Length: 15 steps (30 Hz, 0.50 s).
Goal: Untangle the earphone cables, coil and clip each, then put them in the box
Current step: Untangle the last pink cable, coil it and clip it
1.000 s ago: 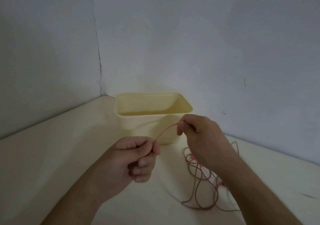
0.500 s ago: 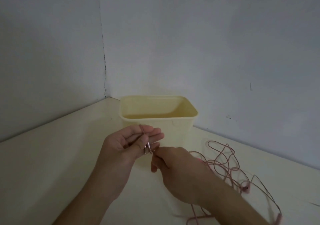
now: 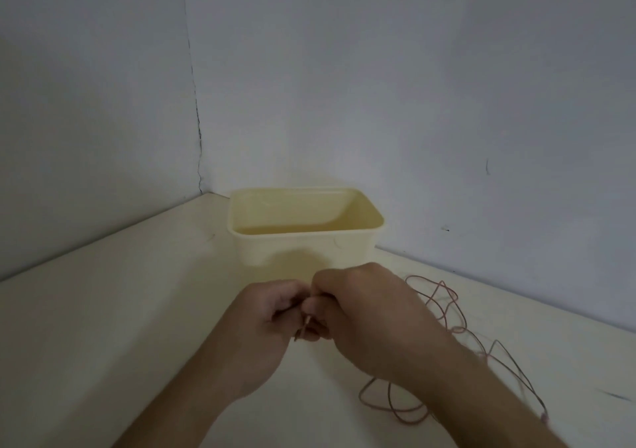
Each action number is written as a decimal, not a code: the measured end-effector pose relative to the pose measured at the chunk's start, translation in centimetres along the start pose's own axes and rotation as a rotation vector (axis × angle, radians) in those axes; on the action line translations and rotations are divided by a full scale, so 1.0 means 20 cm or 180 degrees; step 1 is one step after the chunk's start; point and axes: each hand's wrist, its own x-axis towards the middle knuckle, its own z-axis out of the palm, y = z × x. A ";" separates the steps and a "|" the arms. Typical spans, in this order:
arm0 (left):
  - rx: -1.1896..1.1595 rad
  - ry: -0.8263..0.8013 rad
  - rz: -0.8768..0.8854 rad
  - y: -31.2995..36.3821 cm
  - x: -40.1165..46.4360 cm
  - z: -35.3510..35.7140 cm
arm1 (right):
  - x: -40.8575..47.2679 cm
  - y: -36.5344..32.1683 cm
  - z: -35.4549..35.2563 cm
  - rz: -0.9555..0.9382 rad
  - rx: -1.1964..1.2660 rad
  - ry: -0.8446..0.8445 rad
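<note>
Pale table in the corner, cream box standing open at the back. Left hand and right hand meet in front of it, fingers curled, both pinching one end of the pink earphone cable, which lies in loose loops on the table at right.

Cable partly behind hands

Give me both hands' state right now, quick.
Left hand: fingers curled, pinching the pink earphone cable near its end.
Right hand: fingers curled, pinching the same cable close beside the left.
</note>
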 end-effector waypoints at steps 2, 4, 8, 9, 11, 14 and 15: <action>-0.0346 -0.0117 -0.0092 0.03 -0.01 -0.01 | 0.00 0.03 0.00 -0.0018 0.0129 0.0207; -0.0552 -0.0225 -0.0158 0.05 -0.02 -0.02 | 0.00 0.06 0.00 -0.0051 0.0260 0.0450; -0.0807 -0.0325 -0.0299 0.07 -0.03 -0.04 | 0.01 0.09 0.01 -0.0057 0.0518 0.0806; -0.0882 -0.0402 -0.0315 0.07 -0.03 -0.04 | 0.01 0.10 0.01 -0.0035 0.0548 0.0861; -0.1068 -0.0572 -0.0358 0.08 -0.04 -0.05 | 0.00 0.12 0.00 -0.0014 0.0537 0.0898; -0.1459 -0.0586 -0.0395 0.07 -0.04 -0.04 | 0.00 0.13 0.01 0.0039 0.1058 0.0827; -0.1622 -0.0544 -0.0414 0.08 -0.04 -0.04 | 0.00 0.13 0.01 0.0065 0.1374 0.0857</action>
